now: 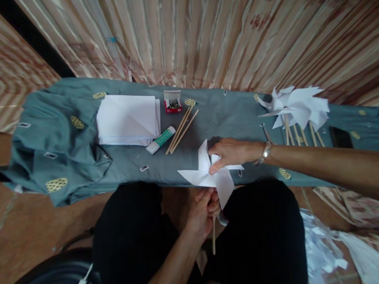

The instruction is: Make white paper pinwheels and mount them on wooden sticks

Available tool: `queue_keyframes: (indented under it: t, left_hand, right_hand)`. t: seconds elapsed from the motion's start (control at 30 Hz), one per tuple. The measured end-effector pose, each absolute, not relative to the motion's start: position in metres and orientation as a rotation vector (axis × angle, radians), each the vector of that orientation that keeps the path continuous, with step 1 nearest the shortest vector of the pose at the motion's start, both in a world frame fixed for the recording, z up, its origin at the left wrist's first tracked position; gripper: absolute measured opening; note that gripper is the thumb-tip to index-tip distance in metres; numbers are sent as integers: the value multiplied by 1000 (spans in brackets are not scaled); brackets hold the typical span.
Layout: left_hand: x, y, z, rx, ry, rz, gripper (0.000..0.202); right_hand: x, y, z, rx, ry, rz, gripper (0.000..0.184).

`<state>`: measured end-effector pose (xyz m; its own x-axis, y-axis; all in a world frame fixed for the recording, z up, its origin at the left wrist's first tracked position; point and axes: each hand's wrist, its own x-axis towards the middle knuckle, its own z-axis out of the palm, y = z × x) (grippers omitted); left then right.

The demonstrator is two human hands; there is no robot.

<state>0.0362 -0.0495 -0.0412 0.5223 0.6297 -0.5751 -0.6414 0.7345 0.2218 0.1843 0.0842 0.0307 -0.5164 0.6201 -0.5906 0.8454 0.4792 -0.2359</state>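
Observation:
A white paper pinwheel (pixel 224 181) lies over the near edge of the cloth-covered surface, its blades spread. My right hand (pixel 227 152) reaches in from the right and presses on the pinwheel's middle with thumb and fingers; its palm side is hidden. Below the blades, my left hand (pixel 204 209) is closed around a thin wooden stick (pixel 214 240), whose lower end sticks out beneath the fist. Where the stick meets the paper is hidden.
On the grey-green cloth (pixel 230 114) lie stacked white paper (pixel 127 117), a glue stick (pixel 160 140), loose wooden sticks (pixel 184 131), and a small red box (pixel 172 102) of metal pieces. Several finished pinwheels (pixel 295 106) and a dark phone (pixel 341 137) lie right. Paper scraps (pixel 322 250) are on the floor.

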Motion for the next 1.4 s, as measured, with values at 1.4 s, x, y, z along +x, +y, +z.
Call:
queue_keyframes:
  t: [1.4]
  left_hand:
    - [57, -54, -42, 12, 720, 771, 35]
  right_hand:
    - [184, 84, 32, 1234, 2282, -886, 32]
